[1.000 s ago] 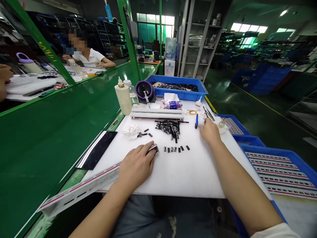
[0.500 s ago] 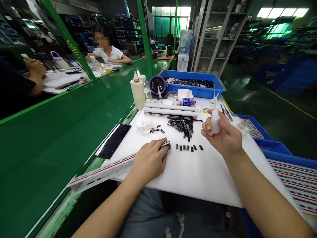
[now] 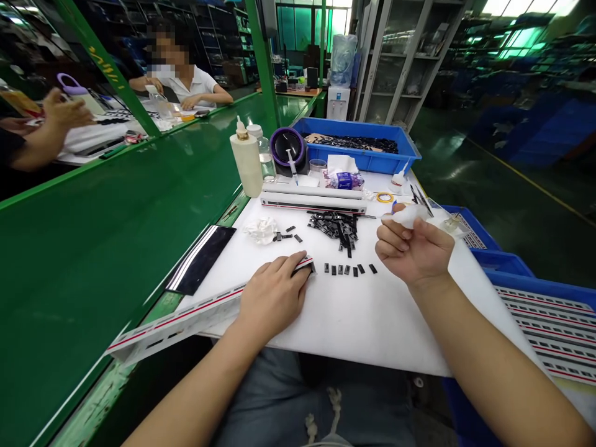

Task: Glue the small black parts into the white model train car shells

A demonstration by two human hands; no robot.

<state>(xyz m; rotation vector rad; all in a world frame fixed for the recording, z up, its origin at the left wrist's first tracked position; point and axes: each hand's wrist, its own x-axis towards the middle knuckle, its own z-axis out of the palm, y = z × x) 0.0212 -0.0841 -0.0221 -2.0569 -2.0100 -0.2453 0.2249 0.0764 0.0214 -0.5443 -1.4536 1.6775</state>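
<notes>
A long white channel piece with a red stripe [image 3: 186, 318] lies slantwise over the table's left edge. My left hand [image 3: 274, 297] is wrapped over its right end. Held in my right hand [image 3: 412, 248] is a small white squeeze bottle [image 3: 410, 215], tipped nearly level with its thin nozzle toward the left. Between the hands, several small black parts [image 3: 347, 270] stand in a row on the white table top [image 3: 354, 323]. Behind them lies a heap of black parts [image 3: 333, 230], with a crumpled white tissue [image 3: 262, 230] to its left.
Another white channel piece [image 3: 314, 202] lies behind the heap. Farther back are a cream bottle [image 3: 246, 162], a purple-rimmed round object [image 3: 287, 148] and a blue bin [image 3: 363, 149]. Striped pieces fill a blue tray [image 3: 549, 329] at right. A person in white [image 3: 193, 84] sits across the green partition.
The squeeze bottle in my right hand has tipped from upright to nearly level. The view has shifted slightly. My left hand stays on the channel piece. At far left, another person's hand has opened.
</notes>
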